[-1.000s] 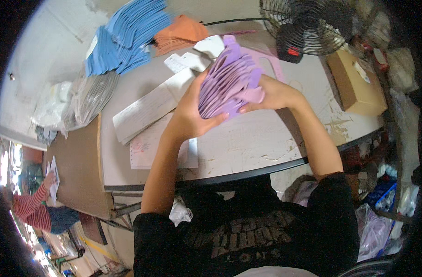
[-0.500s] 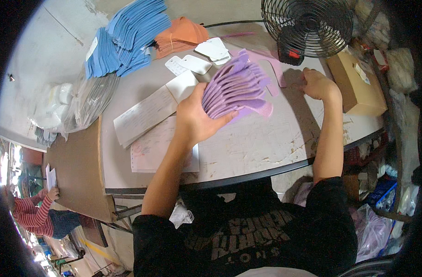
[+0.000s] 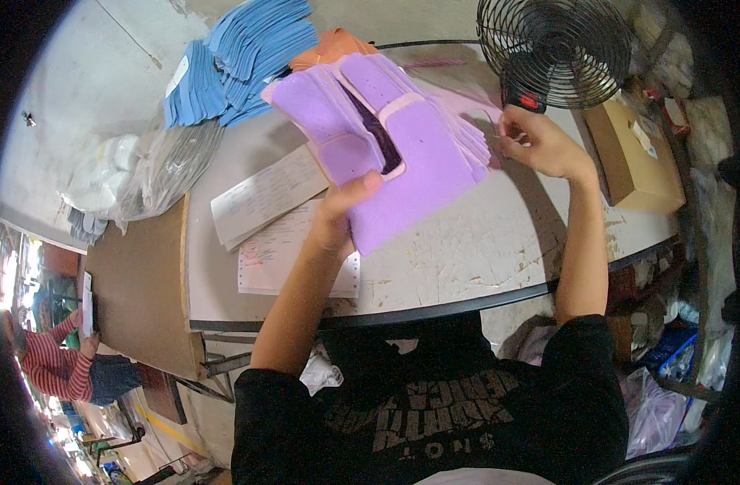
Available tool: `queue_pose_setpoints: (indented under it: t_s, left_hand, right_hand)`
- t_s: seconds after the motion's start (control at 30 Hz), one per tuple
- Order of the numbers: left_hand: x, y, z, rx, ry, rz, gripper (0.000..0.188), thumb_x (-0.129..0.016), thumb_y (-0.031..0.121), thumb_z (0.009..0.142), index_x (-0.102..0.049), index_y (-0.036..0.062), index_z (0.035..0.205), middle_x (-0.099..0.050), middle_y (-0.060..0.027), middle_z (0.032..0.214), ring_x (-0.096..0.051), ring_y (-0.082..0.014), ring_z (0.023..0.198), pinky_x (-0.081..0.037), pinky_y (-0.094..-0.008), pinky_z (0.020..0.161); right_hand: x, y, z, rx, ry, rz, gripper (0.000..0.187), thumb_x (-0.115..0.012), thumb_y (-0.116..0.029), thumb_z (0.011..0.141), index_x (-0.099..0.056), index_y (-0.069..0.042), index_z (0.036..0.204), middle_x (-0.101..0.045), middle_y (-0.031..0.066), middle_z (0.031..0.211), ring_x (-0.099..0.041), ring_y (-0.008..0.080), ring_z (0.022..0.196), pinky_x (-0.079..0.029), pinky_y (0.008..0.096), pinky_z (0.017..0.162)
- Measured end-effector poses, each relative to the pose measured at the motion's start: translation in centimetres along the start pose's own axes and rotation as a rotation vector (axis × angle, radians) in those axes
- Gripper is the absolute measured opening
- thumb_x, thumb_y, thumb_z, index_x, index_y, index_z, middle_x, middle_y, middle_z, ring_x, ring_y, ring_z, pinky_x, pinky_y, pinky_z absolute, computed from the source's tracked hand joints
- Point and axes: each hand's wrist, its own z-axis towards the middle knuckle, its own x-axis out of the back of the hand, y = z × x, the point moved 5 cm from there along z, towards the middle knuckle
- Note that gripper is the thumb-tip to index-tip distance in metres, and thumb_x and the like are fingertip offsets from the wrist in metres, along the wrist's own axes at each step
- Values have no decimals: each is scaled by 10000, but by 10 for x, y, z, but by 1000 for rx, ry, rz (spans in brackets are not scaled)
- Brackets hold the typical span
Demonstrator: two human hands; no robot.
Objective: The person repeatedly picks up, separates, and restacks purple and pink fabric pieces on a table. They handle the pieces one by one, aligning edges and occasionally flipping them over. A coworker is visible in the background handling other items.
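A stack of purple fabric pieces (image 3: 422, 170) with pink edges, each with a cut-out slot, is gripped by my left hand (image 3: 340, 214). The thumb presses on the top piece near the slot, and the other fingers are hidden beneath. The stack is tilted above the table, its layers fanning out on the right. Just right of those layers is my right hand (image 3: 548, 145), its fingers curled and the thumb close to them. A thin dark curved line shows by its fingertips, but whether they hold it is unclear.
Bundles of blue pieces (image 3: 261, 48) and orange pieces (image 3: 334, 48) lie at the back. Papers (image 3: 269, 194) are on the table (image 3: 467, 259). A black wire fan (image 3: 556, 48) and a cardboard box (image 3: 633, 158) stand right. Another person (image 3: 59, 360) holds papers at far left.
My left hand has turned the purple stack so its broad top face shows. My right hand has come slightly left and its wrist has turned, with the fingers now beside the stack.
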Motion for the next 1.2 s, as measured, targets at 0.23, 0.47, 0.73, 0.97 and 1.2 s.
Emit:
queue_pose_setpoints:
  t_s: [0.23, 0.47, 0.73, 0.97, 1.2]
  left_hand:
    - [0, -4, -2, 82, -65, -44, 863, -781, 308, 698, -493, -10, 1448, -645, -185, 1273, -660, -321, 1157, -551, -433, 1005]
    - [-1, 0, -1, -2, -55, -106, 873, -779, 301, 659, -512, -21, 1425, -669, -197, 1235, -693, -334, 1093, -579, -448, 973]
    - [-3, -1, -1, 38, -58, -96, 845, -775, 283, 660, -525, -22, 1407, -669, -189, 1240, -683, -326, 1103, -557, -426, 994]
    - [-8, 15, -6, 161, -181, 274, 831, -791, 286, 698, -527, -36, 1416, -646, -125, 1259, -617, -234, 1158, -458, -348, 1047]
    - [-14, 8, -6, 358, -196, 543, 672, -810, 351, 844, -598, -18, 1364, -689, -100, 1184, -646, -186, 1070, -491, -307, 955]
  right_hand:
    - [-55, -68, 9, 254, 131, 473, 419, -749, -83, 914, -610, 31, 1293, -689, 112, 1230, -637, 184, 1111, -507, 338, 1000]
    - [-75, -73, 11, -1, 171, 1025, 254, -649, -118, 1013, -631, -6, 1240, -699, 32, 1145, -669, 107, 1035, -549, 271, 946]
    - [-75, -77, 12, -144, 164, 1458, 338, -579, -239, 1074, -602, -10, 1322, -707, 68, 1162, -716, 99, 899, -607, 253, 782]
    - [-42, -93, 6, 202, -142, 1591, 684, -392, -528, 1103, -369, -15, 1555, -644, 186, 1357, -614, 106, 530, -508, 219, 464]
    - [-14, -118, -22, 464, -314, 1454, 850, -276, -688, 1060, -226, -24, 1588, -559, 370, 1363, -571, 141, 408, -465, 213, 384]
